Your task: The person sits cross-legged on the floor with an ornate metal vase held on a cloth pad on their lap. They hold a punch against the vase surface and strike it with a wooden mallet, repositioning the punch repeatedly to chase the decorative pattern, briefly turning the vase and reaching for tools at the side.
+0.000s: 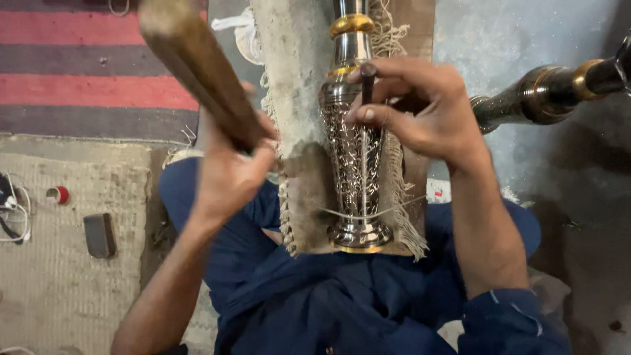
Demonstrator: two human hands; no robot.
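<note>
A silver metal vase (355,177) with engraved patterns and gold bands lies lengthwise on a frayed burlap-covered block (296,85) over my lap. My right hand (427,112) pinches a thin dark metal punch (367,82) and holds its tip against the vase's upper body. My left hand (230,171) grips a thick wooden mallet (197,66), raised and angled up toward the upper left, apart from the punch. A thin string (401,208) runs across the vase near its base.
A second dark metal vase (545,95) with a gold band lies at the right on the grey floor. A red and purple striped rug (79,59) is at the upper left. A small dark block (100,235), a red-capped item (60,194) and cables (13,213) lie on the beige mat.
</note>
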